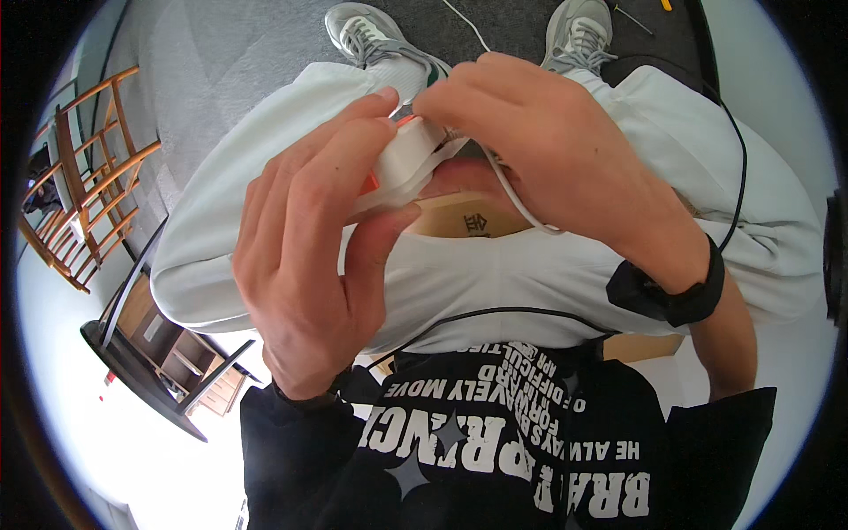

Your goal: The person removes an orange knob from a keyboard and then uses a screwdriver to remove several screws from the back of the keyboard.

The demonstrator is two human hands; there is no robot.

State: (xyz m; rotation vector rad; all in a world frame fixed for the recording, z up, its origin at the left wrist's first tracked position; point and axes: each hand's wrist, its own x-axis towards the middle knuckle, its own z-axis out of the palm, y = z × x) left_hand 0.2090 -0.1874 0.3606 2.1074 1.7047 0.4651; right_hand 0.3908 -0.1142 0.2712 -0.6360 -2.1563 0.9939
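Observation:
My left hand [305,238] is closed around a white plastic block with orange-red parts [408,159], thumb below and fingers along its upper side. My right hand [548,146] is at the block's right end, its fingers curled in a pinch. A white cable [521,201] comes from under those fingers and loops down below the palm. What lies right at the fingertips is mostly hidden. Below the block, a tan board-like piece [473,215] with a dark printed mark shows between my thighs.
My legs in white trousers [234,194] spread to both sides, with grey sneakers [375,35] on the dark carpet [238,44]. A black cable [740,150] runs past my right leg. A screwdriver-like tool [636,21] lies at the far right; a wooden chair [102,177] stands left.

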